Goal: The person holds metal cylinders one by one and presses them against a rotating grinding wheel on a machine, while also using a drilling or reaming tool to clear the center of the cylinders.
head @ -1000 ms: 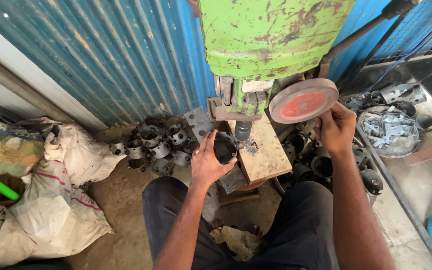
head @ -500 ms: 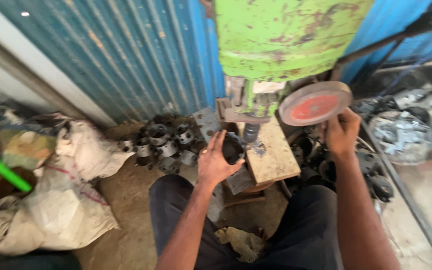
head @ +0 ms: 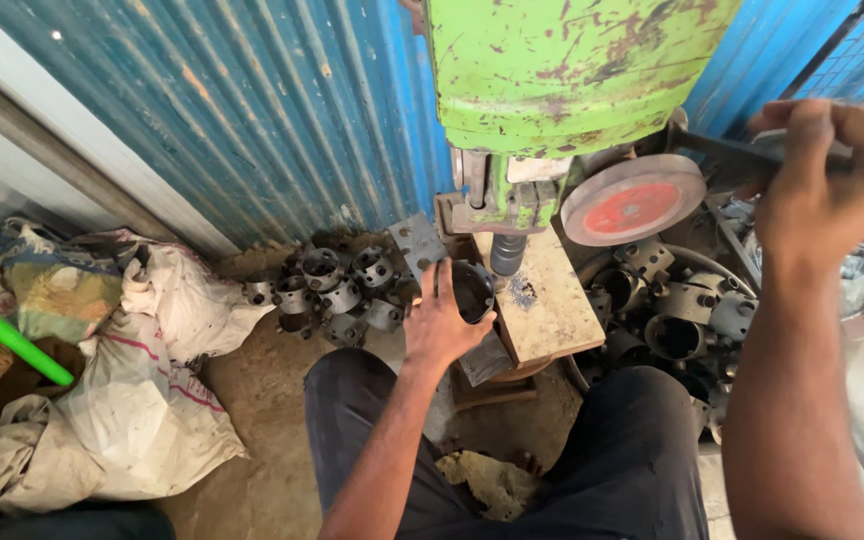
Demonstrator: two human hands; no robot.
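**Right hand has climbed to the press lever while the left steadies the ring**

We sit at a green press [head: 572, 70] filling the upper middle of the frame. Our left hand [head: 439, 318], at centre, is wrapped around a dark metal ring [head: 473, 291], holding it at the left edge of the small work table [head: 550, 310], just beside the press's spindle [head: 505, 253]. Our right hand [head: 820, 185] was lower a second ago, near the red wheel [head: 633, 199]; now it is raised at upper right, fist closed round a dark lever [head: 727, 158]. We judge this as readying the press. More rings are piled [head: 337, 285] by the blue corrugated wall [head: 252, 110]; white sacks [head: 142, 400] lie lower left.
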